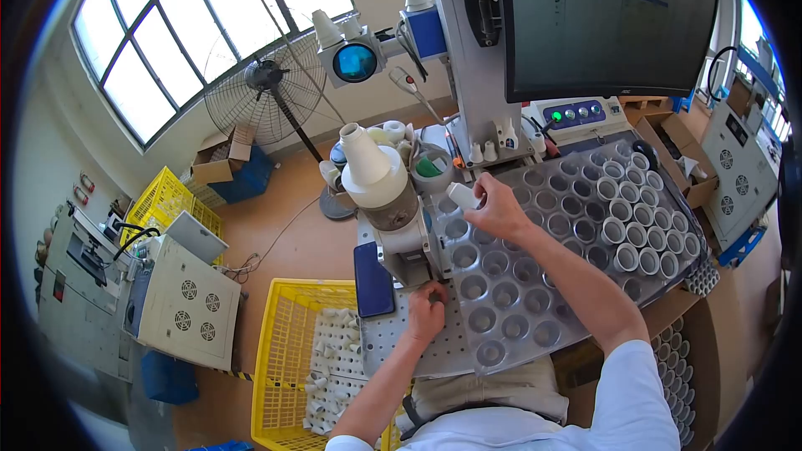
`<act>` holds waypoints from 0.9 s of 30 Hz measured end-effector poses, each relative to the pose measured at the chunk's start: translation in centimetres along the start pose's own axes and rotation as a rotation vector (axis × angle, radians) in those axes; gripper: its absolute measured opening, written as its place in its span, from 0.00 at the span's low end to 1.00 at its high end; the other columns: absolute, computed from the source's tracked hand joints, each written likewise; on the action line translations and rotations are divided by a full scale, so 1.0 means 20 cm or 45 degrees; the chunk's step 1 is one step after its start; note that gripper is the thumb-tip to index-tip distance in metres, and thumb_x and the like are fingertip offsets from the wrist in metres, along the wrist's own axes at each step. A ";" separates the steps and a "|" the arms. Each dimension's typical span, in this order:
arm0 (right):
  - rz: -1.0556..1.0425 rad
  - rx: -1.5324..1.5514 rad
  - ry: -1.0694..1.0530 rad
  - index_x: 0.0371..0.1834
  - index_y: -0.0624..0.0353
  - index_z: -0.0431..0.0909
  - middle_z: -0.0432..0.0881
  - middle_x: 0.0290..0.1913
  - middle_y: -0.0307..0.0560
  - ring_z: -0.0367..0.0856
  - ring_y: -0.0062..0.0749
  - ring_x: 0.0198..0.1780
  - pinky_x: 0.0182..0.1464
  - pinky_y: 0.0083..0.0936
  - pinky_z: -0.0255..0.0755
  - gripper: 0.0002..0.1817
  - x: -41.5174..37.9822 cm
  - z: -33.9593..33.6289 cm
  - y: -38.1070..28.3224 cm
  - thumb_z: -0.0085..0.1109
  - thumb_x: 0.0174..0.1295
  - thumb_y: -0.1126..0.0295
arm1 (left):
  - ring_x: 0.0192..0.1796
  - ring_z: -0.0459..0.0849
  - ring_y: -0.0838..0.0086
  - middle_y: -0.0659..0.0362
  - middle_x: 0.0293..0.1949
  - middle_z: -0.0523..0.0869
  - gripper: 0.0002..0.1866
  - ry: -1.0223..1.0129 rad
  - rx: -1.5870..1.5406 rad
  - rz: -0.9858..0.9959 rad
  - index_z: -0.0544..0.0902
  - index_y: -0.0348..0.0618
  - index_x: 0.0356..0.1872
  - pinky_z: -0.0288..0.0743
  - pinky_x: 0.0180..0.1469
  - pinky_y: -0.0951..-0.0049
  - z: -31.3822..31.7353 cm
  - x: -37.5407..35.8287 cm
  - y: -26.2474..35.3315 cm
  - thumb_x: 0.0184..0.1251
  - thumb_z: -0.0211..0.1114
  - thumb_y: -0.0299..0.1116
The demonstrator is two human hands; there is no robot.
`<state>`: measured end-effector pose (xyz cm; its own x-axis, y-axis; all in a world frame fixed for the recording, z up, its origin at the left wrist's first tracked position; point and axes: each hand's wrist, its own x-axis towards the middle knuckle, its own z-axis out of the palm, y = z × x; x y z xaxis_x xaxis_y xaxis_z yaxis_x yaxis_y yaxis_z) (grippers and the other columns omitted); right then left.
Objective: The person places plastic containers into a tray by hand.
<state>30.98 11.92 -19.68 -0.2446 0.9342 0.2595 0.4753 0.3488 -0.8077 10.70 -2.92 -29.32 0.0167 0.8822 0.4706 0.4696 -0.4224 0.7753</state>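
Observation:
My right hand [499,210] is closed around a small white tapered plastic part [463,195], held above the left side of a clear plastic tray [522,342] with round pockets. To its left, a white stepped cone [368,163] stands upright on a grey cylindrical fixture [393,210]. My left hand [427,311] is curled closed at the foot of that fixture, over the perforated metal plate [447,349]. Whatever its fingers hold, if anything, is hidden. White cups [643,217] fill several pockets at the tray's right side.
A dark blue phone [374,280] lies beside the fixture. A yellow crate [280,367] with white parts stands at lower left. Above the bench are a lens head [354,62] on a column and a monitor [610,21]. A cardboard box [706,367] sits at right.

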 end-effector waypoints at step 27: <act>-0.155 0.037 0.188 0.29 0.62 0.69 0.74 0.30 0.53 0.75 0.48 0.32 0.37 0.36 0.71 0.17 -0.06 0.07 0.11 0.71 0.49 0.69 | 0.30 0.80 0.54 0.48 0.23 0.80 0.10 0.030 -0.035 -0.035 0.76 0.34 0.22 0.73 0.38 0.66 -0.01 0.00 -0.03 0.37 0.46 0.22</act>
<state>31.10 11.53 -22.41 -0.1716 0.8867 0.4294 0.4243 0.4599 -0.7801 10.22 -2.83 -29.68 -0.0170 0.8887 0.4582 0.4451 -0.4037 0.7994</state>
